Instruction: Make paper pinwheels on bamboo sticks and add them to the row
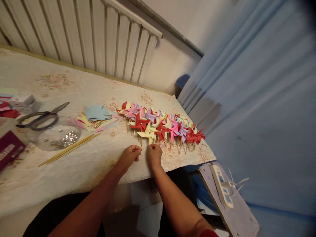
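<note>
A crowd of paper pinwheels point(139, 122) in red, pink, purple and yellow stands on thin sticks at the right part of the table. In front of them is a pale yellow pinwheel point(148, 132). Its stick runs down to my right hand point(155, 155), whose fingers are closed around the lower end. Just left of it my left hand point(130, 157) is curled with the fingertips pinched together; whatever may be between them is too small to make out. A gap separates the two hands.
Cut paper pieces point(97, 113), loose wooden sticks point(70, 148), a clear dish with metal pins point(69, 139) and black-handled scissors point(45, 118) lie to the left. A purple box point(11, 148) sits far left. A power strip point(222, 187) lies on a stool at right.
</note>
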### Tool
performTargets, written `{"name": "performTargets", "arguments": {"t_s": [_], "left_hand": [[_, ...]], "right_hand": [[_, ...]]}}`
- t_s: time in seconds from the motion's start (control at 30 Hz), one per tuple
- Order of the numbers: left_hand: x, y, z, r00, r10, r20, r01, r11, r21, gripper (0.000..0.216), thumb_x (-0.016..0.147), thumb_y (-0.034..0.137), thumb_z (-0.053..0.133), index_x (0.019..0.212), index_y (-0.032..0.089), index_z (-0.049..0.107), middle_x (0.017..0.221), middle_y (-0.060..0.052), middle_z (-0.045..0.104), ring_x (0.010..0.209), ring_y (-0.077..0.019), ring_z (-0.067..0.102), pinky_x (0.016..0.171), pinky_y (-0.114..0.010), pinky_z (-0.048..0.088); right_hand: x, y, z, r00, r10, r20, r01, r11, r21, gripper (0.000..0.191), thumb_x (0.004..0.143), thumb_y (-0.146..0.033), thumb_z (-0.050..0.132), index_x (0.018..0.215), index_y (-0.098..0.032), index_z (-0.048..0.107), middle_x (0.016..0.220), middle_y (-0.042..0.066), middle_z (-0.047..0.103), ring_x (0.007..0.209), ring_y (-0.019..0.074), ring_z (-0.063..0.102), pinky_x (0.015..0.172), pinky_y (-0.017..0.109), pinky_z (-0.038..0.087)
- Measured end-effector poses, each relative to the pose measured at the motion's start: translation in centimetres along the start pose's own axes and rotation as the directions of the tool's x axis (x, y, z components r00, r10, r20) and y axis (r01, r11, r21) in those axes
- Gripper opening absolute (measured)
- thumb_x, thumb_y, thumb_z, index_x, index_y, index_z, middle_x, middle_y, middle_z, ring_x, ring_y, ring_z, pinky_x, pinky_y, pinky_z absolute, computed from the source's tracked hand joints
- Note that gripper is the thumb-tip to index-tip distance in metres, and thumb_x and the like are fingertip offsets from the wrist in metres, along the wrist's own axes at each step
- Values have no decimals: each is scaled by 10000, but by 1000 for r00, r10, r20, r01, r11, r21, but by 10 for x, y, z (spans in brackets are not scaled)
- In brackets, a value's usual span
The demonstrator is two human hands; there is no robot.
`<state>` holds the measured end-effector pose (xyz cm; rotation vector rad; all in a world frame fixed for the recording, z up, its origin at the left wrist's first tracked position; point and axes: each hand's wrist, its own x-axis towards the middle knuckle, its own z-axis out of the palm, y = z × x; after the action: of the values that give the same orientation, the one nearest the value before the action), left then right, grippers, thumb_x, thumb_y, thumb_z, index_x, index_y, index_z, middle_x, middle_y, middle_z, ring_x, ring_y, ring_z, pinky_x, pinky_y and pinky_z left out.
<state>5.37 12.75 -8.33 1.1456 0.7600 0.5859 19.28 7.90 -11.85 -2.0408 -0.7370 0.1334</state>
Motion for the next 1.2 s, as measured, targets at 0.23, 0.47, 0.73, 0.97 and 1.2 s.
{"name": "performTargets", "arguments": {"t_s": [0.23,0.47,0.73,0.97,1.2], "left_hand": [[0,1,1,1000,0,-9,0,1000,12,246,594,349,628,745,158,593,632,26,546,534,-104,470,551,-259,386],[0,1,1,1000,-14,-3,14,1000,6,258,585,349,627,755,159,589,606,33,532,540,-109,473,555,-260,392],[-2,2,1,1000,-13,9,13,1000,-9,256,572,347,629,743,163,580,593,37,533,530,-104,464,543,-251,379],[0,0,0,1000,-13,1,13,1000,-4,257,584,344,626,754,155,588,583,39,527,536,-107,472,550,-258,394],[-1,0,0,1000,-10,8,10,1000,-8,252,576,330,626,753,153,591,606,35,543,528,-100,470,540,-255,389]], "right_hand": [[0,-1,-3,1000,-11,21,11,999,-30,193,747,-189,470,595,-211,588,623,17,621,618,173,528,625,272,366],[-2,1,-3,999,-35,-3,35,999,-24,152,709,-183,463,643,-210,598,626,5,600,625,171,507,628,265,357],[-2,-4,-4,999,-49,11,50,997,-51,193,736,-228,475,552,-208,529,546,-28,532,564,149,457,581,259,310],[-9,-4,-6,996,-83,-9,83,996,-30,162,735,-232,493,592,-206,565,583,-24,568,585,150,487,602,254,345],[-12,-6,-7,999,-49,9,49,998,-45,173,733,-239,484,591,-205,577,601,-6,599,610,165,529,623,264,370]]}}
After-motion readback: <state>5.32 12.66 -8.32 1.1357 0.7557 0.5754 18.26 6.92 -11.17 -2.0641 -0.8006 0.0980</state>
